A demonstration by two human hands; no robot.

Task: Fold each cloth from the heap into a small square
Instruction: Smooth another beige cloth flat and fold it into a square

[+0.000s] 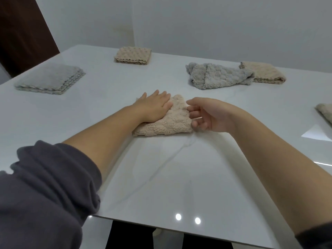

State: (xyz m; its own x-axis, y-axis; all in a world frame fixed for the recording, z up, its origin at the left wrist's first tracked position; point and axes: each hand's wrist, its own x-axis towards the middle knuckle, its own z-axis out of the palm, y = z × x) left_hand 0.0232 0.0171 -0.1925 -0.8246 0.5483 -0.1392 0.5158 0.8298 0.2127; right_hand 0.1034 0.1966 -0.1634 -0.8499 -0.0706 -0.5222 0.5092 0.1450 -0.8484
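- Pressing flat, the left hand (pixel 154 105) lies palm-down with straight fingers on the fluffy beige cloth (pixel 167 123), covering its 10 o'clock part.
- This cloth sits at the middle of the glossy white tabletop (pixel 161 177), folded into a rough, thick wedge with its long edge facing 6 o'clock.
- The right hand (pixel 206 117) is at the cloth's 3 o'clock edge, fingers loosely curled and spread, tips touching or just beside the fabric, and it grips nothing that shows.
- At 10 o'clock from the hands, well apart, lies a folded grey textured cloth (pixel 50 79), a flat neat rectangle.
- At 11 o'clock, near the far edge, is a folded beige dimpled cloth (pixel 133 55), a small square stack.
- At 1 o'clock lies a crumpled grey fluffy cloth (pixel 219 75), unfolded and bunched.
- Touching its 3 o'clock end, a second folded beige cloth (pixel 265 72) lies flat, partly overlapped by the grey one.
- At 3 o'clock, cut off by the frame edge, another beige cloth piece (pixel 325 112) shows only a corner.
- A dark grey sleeve (pixel 45 186) is pushed up the left forearm at 7 o'clock.
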